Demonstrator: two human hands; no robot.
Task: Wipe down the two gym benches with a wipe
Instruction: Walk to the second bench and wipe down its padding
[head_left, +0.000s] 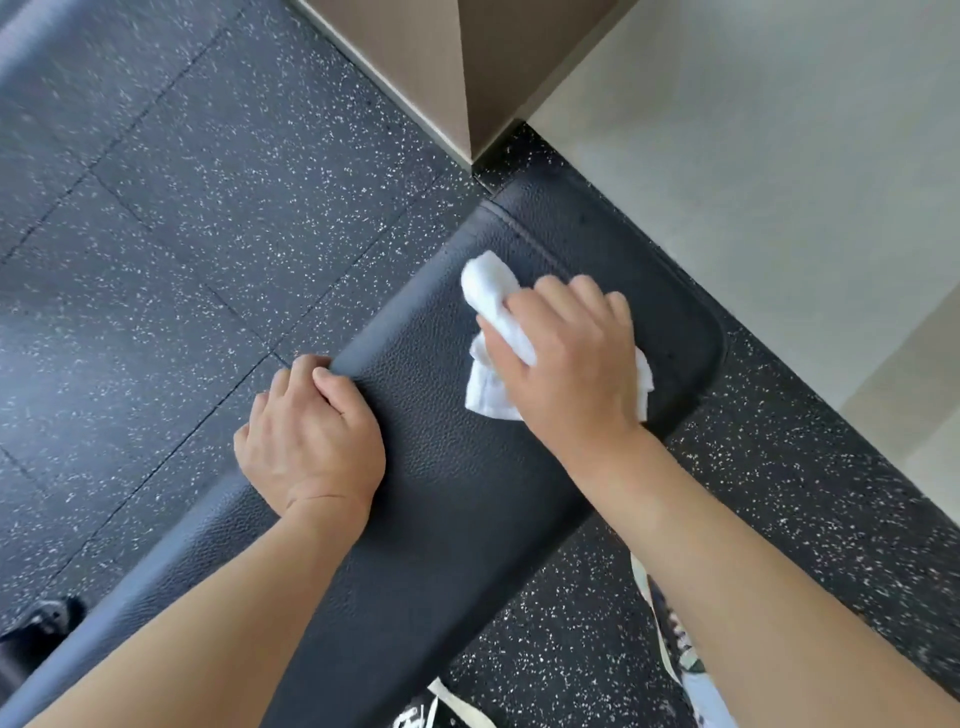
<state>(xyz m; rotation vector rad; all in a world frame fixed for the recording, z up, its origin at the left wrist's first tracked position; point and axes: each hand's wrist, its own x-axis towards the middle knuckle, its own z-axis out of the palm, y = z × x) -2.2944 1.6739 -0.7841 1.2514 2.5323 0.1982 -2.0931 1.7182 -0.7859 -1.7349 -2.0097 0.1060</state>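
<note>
Our right hand presses a wipe onto the bench pad while our left hand grips the pad's edge.

Our right hand has its fingers curled round a crumpled white wipe, which bulges out past the fingertips and trails from under the palm on both sides, flat against the black textured bench pad near its rounded far end. Our left hand holds the pad's left edge, its fingers wrapped over the rim and their tips hidden below it. We can read no brand or writing on the pad or wipe. Around the bench lies black speckled rubber flooring; a tan column and pale wall stand beyond. Shoes show partly under our right forearm, and a blurred dark object is cut off at lower left.
</note>
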